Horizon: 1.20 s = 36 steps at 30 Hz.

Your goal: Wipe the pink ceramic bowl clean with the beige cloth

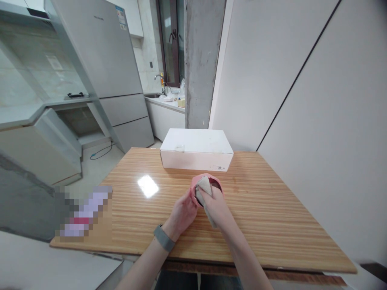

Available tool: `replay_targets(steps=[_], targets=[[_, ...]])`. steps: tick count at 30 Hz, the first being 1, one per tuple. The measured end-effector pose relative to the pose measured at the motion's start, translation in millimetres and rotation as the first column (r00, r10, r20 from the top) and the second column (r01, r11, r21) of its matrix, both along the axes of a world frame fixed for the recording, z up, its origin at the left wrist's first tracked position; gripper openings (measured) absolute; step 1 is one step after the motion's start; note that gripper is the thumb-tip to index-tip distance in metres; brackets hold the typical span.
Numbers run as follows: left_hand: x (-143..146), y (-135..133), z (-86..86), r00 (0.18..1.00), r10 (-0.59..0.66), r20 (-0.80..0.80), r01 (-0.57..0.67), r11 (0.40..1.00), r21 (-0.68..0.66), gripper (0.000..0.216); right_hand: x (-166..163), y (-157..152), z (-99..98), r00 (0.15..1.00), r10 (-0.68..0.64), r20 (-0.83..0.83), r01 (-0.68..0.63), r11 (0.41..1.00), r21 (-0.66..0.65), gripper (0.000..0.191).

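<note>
Hands, two. Left hand (185, 211): partly curled, gripping the near left side of the pink vessel; grey band (163, 238), one, on its wrist. Right hand (215, 201): fingers closed on the grey cloth and reaching into the vessel's mouth; fingertips partly hidden. Pink vessel (198, 178), one: dark inside, at the middle of the tabletop (272, 209), mouth tilted toward the viewer. Grey cloth (204, 184), one: bunched at the mouth, tail hanging below the right hand. White box (196, 149), one: closed, just beyond the vessel.
</note>
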<state>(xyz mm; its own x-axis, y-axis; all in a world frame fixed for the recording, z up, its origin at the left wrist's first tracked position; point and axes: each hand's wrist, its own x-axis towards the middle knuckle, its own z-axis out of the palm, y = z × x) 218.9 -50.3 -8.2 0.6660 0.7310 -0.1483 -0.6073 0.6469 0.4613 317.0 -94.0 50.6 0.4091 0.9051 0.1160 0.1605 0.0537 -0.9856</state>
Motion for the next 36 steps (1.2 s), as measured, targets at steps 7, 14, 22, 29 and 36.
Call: replay_targets(steps=[7,14,22,29,36], targets=[[-5,1,-0.6,0.995,-0.078,0.057,0.078,0.997,-0.013,0.027,3,-7,9.0,0.992,0.113,0.056,-0.11,0.992,-0.056,0.022],[1,-1,1.3,0.994,-0.113,0.001,0.113,0.993,0.047,0.056,-5,-10,10.7,0.983,0.176,0.057,-0.17,0.98,-0.102,0.023],[3,1,-8.6,0.995,-0.093,0.034,0.09,0.993,0.079,0.052,-4,-8,8.3,0.985,0.172,-0.019,-0.173,0.977,-0.123,0.024],[0,2,-10.5,0.997,-0.064,0.035,0.061,0.995,0.084,0.042,-3,-4,5.3,0.993,0.101,-0.053,-0.104,0.992,-0.065,0.025],[-3,0,-6.9,0.998,-0.023,-0.06,0.025,0.999,0.035,0.029,1,-5,6.4,0.996,-0.012,-0.084,0.008,0.999,-0.048,0.028]])
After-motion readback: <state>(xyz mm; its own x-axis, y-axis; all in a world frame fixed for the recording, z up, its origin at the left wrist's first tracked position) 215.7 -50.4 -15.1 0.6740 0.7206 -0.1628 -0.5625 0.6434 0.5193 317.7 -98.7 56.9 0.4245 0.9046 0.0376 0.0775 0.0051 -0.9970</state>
